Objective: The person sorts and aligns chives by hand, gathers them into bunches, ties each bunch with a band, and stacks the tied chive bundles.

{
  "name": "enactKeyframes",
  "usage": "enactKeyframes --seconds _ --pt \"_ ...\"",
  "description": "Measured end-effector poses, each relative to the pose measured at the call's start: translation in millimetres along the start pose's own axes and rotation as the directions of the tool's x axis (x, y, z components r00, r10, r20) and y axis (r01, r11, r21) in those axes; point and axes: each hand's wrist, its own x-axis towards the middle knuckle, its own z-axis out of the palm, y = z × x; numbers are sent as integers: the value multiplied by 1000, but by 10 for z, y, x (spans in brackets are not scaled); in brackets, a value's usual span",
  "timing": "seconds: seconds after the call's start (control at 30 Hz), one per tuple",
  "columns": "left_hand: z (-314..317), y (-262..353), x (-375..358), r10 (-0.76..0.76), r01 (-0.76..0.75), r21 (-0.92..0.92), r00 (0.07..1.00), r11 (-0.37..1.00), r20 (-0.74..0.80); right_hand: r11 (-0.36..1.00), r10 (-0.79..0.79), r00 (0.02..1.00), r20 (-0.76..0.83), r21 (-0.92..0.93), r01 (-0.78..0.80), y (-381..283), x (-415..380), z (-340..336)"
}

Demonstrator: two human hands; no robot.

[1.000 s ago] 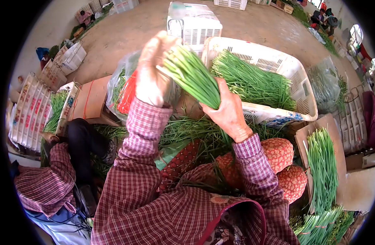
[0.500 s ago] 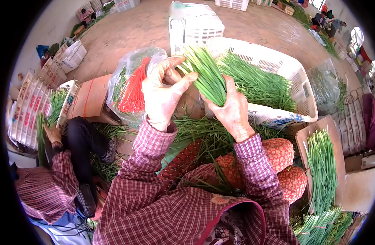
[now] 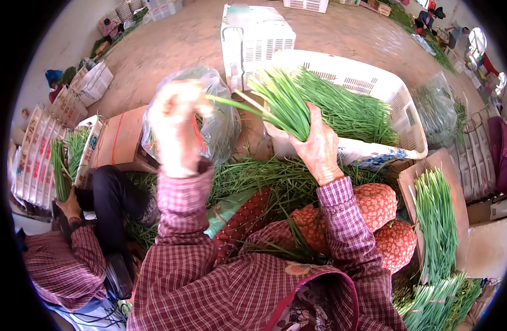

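My right hand (image 3: pixel 319 144) is wrapped round the lower end of a bunch of green chives (image 3: pixel 286 102), its pale ends fanned up and away from me. Off to the left, my left hand (image 3: pixel 179 124) is smeared by motion; its fingers are closed on a thin chive stalk (image 3: pixel 234 103) stretching sideways from the bunch. Behind that hand stands a clear plastic bag (image 3: pixel 223 132), its red ties mostly hidden. Just past my right hand, a white plastic crate (image 3: pixel 414 132) holds a thick layer of chives (image 3: pixel 347 110).
Loose chives (image 3: pixel 253 179) lie heaped before my lap. To the right are chives on cardboard (image 3: pixel 435 220) and tied bundles (image 3: pixel 433 306). A co-worker's hand (image 3: pixel 70 207) grips chives at left, near a cardboard box (image 3: pixel 121 138). A white crate (image 3: pixel 259 47) stands beyond.
My left hand has moved left, away from the bunch, drawing a stalk out sideways. My right hand keeps its hold in nearly the same place. The co-worker's chives now stand more upright.
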Motion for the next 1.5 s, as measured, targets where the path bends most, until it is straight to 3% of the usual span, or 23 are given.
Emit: enactKeyframes --seconds 0.03,0.07,0.1,0.2,0.27,0.3,0.33,0.47,0.6,0.7,0.83,0.93,1.0,1.03,1.1,1.13,1.2,1.23,1.27,1.33,1.4,1.43,1.5 --pt "-83 135 38 -31 26 -212 999 977 -22 1000 29 1000 -1 -8 -29 42 -2 0" --pt "-214 259 77 -160 145 -602 987 785 30 998 57 998 -1 -16 -57 93 -8 1" --pt "-258 384 65 -153 266 -782 964 564 218 998 63 998 9 -14 -63 166 1 17" --pt "-289 602 213 277 305 -787 817 536 506 987 138 990 7 -79 -137 317 11 34" --pt "-325 540 221 310 312 -730 754 608 580 989 134 991 -3 -68 -134 334 16 27" --pt "-196 498 127 38 148 -375 895 915 444 993 119 993 13 -25 -118 281 25 3" --pt "-68 438 37 -119 101 116 981 988 156 995 101 994 31 20 -102 220 30 -21" --pt "270 -97 112 117 -264 602 955 754 273 986 71 996 56 148 -78 -25 53 -79" --pt "483 -232 166 200 -303 589 951 749 236 982 11 1000 11 188 -12 -25 48 -29" --pt "488 -282 184 267 -416 741 909 528 320 984 -17 1000 26 178 12 -4 22 6" --pt "370 -409 251 255 -413 741 911 530 326 988 6 999 47 154 -13 -41 16 -5" --pt "179 -391 379 440 -495 764 843 414 308 986 24 997 70 165 -35 -47 11 -49" --pt "-10 -257 473 412 -340 750 906 567 99 984 73 995 74 156 -84 -38 43 -90" --pt "-148 -262 460 242 -170 652 970 739 -22 981 84 994 66 169 -94 -44 51 -108" --pt "-50 -134 248 -123 141 335 990 931 -76 991 61 998 31 118 -64 -5 80 -97" --pt "42 -78 110 -159 131 397 987 908 38 993 49 999 20 106 -50 1 96 -84" --pt "117 -291 -251 -412 308 400 888 863 206 991 19 1000 -4 131 -19 -82 150 -93" --pt "264 -262 -371 -439 341 321 842 884 313 996 1 1000 5 84 -1 -105 164 -82" --pt "420 -257 -505 -457 387 246 784 889 420 993 -30 1000 -9 111 30 -127 177 -66" --pt "498 -813 -860 -291 233 179 840 956 458 995 -62 998 9 73 62 -144 181 -42" --pt "416 -632 -812 -664 668 272 443 693 603 993 -118 993 -6 4 118 -156 195 -98" --pt "439 -537 -845 -568 640 131 546 757 616 992 -121 993 7 -26 122 -140 202 -156" --pt "340 -329 -708 -602 619 204 546 758 582 992 -108 993 45 -64 111 -46 217 -211"
